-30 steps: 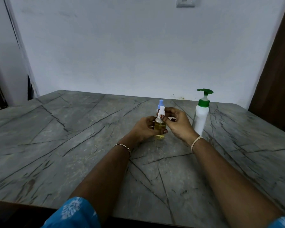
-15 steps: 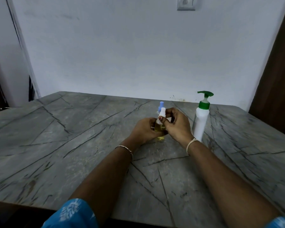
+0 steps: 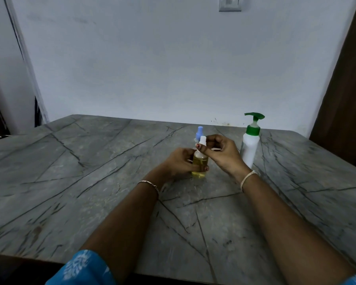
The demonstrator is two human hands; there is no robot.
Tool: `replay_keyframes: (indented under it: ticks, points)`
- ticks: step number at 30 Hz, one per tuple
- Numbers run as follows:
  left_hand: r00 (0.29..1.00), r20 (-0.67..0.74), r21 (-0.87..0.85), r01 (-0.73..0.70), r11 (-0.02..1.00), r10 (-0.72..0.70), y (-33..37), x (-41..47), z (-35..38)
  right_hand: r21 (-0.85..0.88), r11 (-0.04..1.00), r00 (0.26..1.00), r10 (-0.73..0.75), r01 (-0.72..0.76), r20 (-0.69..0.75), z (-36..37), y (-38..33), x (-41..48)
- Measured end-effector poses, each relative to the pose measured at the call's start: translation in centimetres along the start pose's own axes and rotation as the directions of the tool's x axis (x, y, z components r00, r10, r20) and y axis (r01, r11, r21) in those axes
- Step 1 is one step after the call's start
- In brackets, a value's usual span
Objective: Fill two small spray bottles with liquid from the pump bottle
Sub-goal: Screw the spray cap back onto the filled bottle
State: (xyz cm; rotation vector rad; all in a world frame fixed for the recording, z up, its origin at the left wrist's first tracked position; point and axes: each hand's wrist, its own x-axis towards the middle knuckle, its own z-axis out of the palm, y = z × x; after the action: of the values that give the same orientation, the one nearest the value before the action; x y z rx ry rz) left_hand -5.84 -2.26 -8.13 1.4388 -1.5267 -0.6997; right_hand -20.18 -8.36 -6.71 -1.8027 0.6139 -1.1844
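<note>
Head: spray bottle (image 3: 199, 161) in left grip (image 3: 179, 161), right grip (image 3: 222, 153) seemingly atop.

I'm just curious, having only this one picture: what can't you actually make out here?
Head view only:
Blue-capped spray bottle: body hidden behind the yellow-filled bottle and right hand; fill level unknown.
White cap: the right hand pinches it, so whether it is tight is unclear.
Pump bottle: opaque white, contents unseen.
Wall switch: cut off by top edge.
</note>
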Motion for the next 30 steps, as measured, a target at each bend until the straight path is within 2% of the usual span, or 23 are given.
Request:
replay_keyframes:
  ticks: [5,7,11,14,17,20,23,27,30]
  points:
    - [0.953,0.301,-0.206,0.096,0.974,-0.030,1.2,-0.7,-0.5,0.325,0.941,0.993,0.064,-0.092,0.095,0.5,-2.0,0.5]
    - [0.918,0.397,-0.249,0.118,0.961,-0.010,1.3,-0.9,-0.5,0.354,0.925,0.984,0.090,-0.141,0.157,0.7,-3.0,0.8]
    - [0.896,0.445,-0.295,0.133,0.946,0.012,1.3,-1.0,-0.6,0.303,0.929,0.958,0.137,-0.213,0.253,1.2,-3.9,0.9]
    - [0.909,0.417,-0.277,0.135,0.951,-0.008,1.3,-1.1,-0.4,0.280,0.936,0.968,0.160,-0.211,0.195,1.8,-4.0,1.2]
    - [0.941,0.337,-0.240,0.108,0.965,-0.021,1.3,-1.1,0.0,0.260,0.951,0.985,0.175,-0.166,-0.012,2.9,-3.8,1.4]
    - [0.956,0.292,-0.223,0.071,0.972,-0.003,1.2,-1.0,0.0,0.126,0.990,0.974,0.088,-0.063,-0.208,4.1,-3.2,1.7]
    - [0.969,0.245,-0.176,0.033,0.984,0.011,1.1,-0.9,-0.1,0.004,1.000,0.941,0.015,-0.015,-0.337,4.8,-2.5,2.1]
    - [0.985,0.170,-0.109,-0.003,0.994,0.022,1.1,-0.6,0.2,-0.077,0.997,0.909,-0.051,0.021,-0.413,5.0,-2.0,2.5]
    - [0.991,0.137,-0.073,0.007,0.997,0.003,1.0,-0.5,0.3,-0.078,0.996,0.924,-0.072,0.046,-0.375,4.9,-1.9,2.5]
